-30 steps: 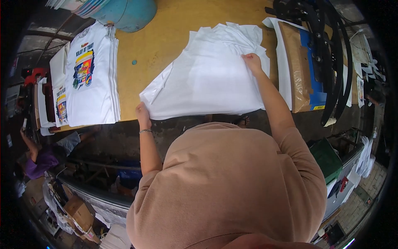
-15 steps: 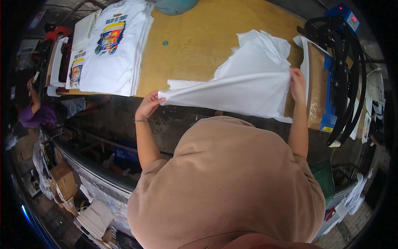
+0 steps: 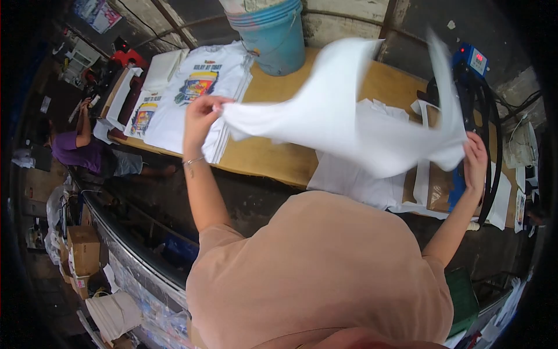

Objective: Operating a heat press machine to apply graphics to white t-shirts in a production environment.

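A white fabric piece [image 3: 325, 110] is stretched in the air between my two hands, its middle and far end billowing and smeared by motion. My left hand [image 3: 203, 115] pinches one corner, close to the stack of printed white T-shirts [image 3: 180, 110]. At the other corner, my right hand [image 3: 475, 157] grips the cloth beside the heat press [image 3: 479, 110]. More white fabric [image 3: 349, 177] lies below on the yellow-brown table [image 3: 261, 156], partly hidden by the lifted piece and hanging over the near edge.
A blue bucket [image 3: 276, 43] stands at the back of the table. On the left a co-worker in a purple shirt [image 3: 72, 152] is seen by a red machine [image 3: 129, 58]. Behind me are a cardboard box [image 3: 84, 250] and a long counter edge [image 3: 131, 250].
Both hands have risen and spread apart, lifting the fabric piece off the table so that it billows. Other white cloth stays behind. The view has tilted up, showing more wall and bucket.
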The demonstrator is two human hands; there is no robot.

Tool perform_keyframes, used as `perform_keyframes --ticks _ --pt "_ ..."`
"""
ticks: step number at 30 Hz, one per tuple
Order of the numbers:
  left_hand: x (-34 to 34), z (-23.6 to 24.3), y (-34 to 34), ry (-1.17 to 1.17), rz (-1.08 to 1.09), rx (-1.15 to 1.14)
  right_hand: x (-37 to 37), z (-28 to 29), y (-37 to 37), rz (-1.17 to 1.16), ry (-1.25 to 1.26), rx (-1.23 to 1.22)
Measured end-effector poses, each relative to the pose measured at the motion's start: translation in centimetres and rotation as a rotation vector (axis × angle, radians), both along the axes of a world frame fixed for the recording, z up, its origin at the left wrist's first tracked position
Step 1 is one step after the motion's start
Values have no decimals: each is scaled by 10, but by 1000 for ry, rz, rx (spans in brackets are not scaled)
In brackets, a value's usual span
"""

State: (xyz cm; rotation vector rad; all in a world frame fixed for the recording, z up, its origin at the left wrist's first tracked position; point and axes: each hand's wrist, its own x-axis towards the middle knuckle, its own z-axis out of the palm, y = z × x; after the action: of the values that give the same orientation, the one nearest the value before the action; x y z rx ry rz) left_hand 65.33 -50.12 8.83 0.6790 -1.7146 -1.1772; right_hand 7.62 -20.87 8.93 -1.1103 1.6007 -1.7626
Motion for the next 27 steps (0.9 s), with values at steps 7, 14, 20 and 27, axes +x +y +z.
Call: perform_keyframes --ticks 7,14,20,27 --pt "-35 35 -64 268 174 -330 -30 38 -68 -72 127 -271" --pt "-1 71 -13 265 314 -341 -36 54 -12 -218 147 -336" --pt "22 65 69 284 115 -266 -38 42 84 -255 117 -337" --pt "27 82 100 213 53 -301 -26 70 140 -327 393 -318"
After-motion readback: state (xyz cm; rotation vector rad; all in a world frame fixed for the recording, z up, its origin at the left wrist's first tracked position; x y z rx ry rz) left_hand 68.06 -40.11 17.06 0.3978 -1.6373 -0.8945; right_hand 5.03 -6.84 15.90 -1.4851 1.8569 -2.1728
